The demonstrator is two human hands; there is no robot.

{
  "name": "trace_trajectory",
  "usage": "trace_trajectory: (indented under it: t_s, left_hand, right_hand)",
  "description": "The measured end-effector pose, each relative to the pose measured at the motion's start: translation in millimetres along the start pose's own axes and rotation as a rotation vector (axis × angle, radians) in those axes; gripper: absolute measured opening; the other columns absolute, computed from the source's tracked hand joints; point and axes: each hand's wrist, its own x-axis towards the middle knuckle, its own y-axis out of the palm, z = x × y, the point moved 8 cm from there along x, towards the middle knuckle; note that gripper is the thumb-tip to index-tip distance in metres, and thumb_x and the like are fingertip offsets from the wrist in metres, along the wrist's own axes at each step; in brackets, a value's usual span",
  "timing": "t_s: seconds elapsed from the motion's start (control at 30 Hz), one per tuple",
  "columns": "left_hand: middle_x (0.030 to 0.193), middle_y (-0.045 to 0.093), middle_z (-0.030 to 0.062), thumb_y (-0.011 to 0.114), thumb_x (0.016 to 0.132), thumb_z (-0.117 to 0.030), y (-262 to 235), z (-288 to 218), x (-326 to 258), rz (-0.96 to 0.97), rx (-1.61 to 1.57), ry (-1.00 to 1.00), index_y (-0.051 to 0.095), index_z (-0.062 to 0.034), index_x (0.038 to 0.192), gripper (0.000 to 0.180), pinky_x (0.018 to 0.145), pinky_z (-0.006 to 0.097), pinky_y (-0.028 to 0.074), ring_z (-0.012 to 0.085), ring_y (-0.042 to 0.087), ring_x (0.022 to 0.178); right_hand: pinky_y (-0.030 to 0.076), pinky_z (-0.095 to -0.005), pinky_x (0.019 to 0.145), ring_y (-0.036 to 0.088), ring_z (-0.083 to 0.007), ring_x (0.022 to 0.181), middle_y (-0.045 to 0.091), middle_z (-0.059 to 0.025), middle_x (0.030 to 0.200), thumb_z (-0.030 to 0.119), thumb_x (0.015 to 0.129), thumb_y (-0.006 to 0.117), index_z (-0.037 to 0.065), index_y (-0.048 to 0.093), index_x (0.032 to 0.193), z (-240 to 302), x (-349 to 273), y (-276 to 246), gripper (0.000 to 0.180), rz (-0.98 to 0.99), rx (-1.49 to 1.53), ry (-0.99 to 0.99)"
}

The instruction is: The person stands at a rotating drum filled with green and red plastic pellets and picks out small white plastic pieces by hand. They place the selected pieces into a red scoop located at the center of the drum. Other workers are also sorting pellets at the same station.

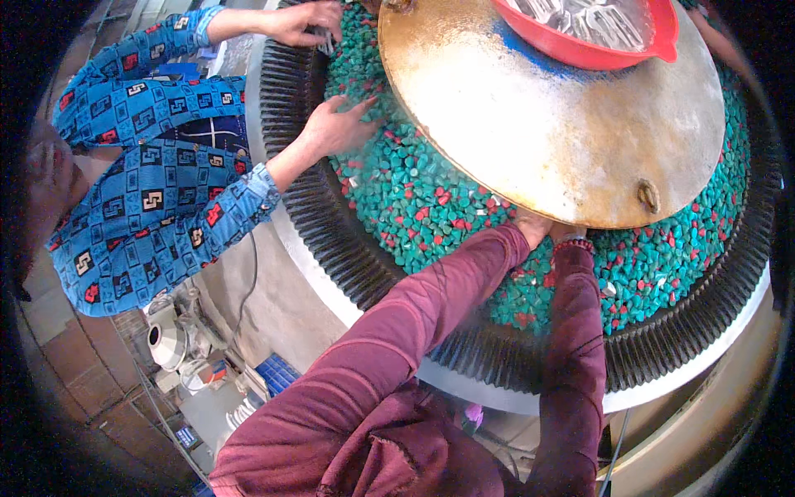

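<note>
Both my forearms in maroon sleeves reach into a big round tub filled with small teal and red stones [431, 199]. My left hand [530, 225] and my right hand [568, 233] are side by side, pushed in at the near edge of the wide brass-coloured metal dome [563, 124] in the tub's middle. The dome's rim and the stones cover the fingers of both hands. A beaded red band sits on my right wrist. A red plastic basin [596, 50] holding shiny metal pieces rests on top of the dome.
A ribbed black rim [331, 240] and a white outer wall ring the tub. At the left another person in a blue patterned shirt has one hand [335, 124] on the stones and the other hand [310, 21] at the far rim. Small containers and wires lie on the floor at lower left.
</note>
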Motion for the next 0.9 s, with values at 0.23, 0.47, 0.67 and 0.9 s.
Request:
trace_trajectory:
  t_s: [0.23, 0.47, 0.67, 0.9]
  left_hand:
    - [0.097, 0.061, 0.0155, 0.052, 0.079, -0.024, 42.4, 21.7, 14.3, 0.403, 0.019, -0.004, 0.063, -0.0059, 0.100, 0.029, 0.080, 0.042, 0.044, 0.0315, 0.058, 0.090]
    - [0.091, 0.064, 0.0138, 0.055, 0.077, -0.026, 30.3, 23.2, -90.0, 1.042, 0.103, 0.150, 0.065, -0.0061, 0.094, 0.028, 0.073, 0.042, 0.047, 0.0318, 0.060, 0.082]
    - [0.093, 0.065, 0.0129, 0.063, 0.067, -0.039, 25.5, 77.6, -178.9, 1.325, -0.015, 0.438, 0.067, -0.0045, 0.090, 0.042, 0.071, 0.041, 0.047, 0.0302, 0.061, 0.082]
    - [0.079, 0.066, 0.0091, 0.068, 0.060, -0.037, -75.1, 154.4, -185.5, 1.336, 0.382, 0.345, 0.070, -0.0141, 0.078, 0.029, 0.066, 0.040, 0.048, 0.0255, 0.062, 0.073]
  right_hand:
    - [0.023, -0.0483, 0.107, 0.048, -0.0317, 0.117, 0.049, -0.0149, 0.128, 0.028, 0.090, 0.036, 0.010, 0.053, 0.122, -8.3, -20.3, 7.4, 0.041, 0.494, 0.119, 0.224]
    - [0.027, -0.0534, 0.101, 0.045, -0.0278, 0.121, 0.059, -0.0066, 0.117, 0.030, 0.085, 0.044, 0.014, 0.064, 0.109, 3.3, -146.9, -7.1, 0.034, 0.908, -0.021, 0.160]
    - [0.011, -0.0517, 0.109, 0.033, -0.0269, 0.130, 0.058, -0.0055, 0.121, 0.042, 0.078, 0.052, 0.014, 0.064, 0.109, 52.9, -187.1, -93.8, 0.043, 0.940, -0.067, 0.021]
    - [0.001, -0.0628, 0.104, 0.031, -0.0231, 0.130, 0.059, -0.0057, 0.118, 0.042, 0.076, 0.055, 0.013, 0.068, 0.099, 8.1, -194.4, -156.2, 0.039, 0.859, -0.314, 0.028]
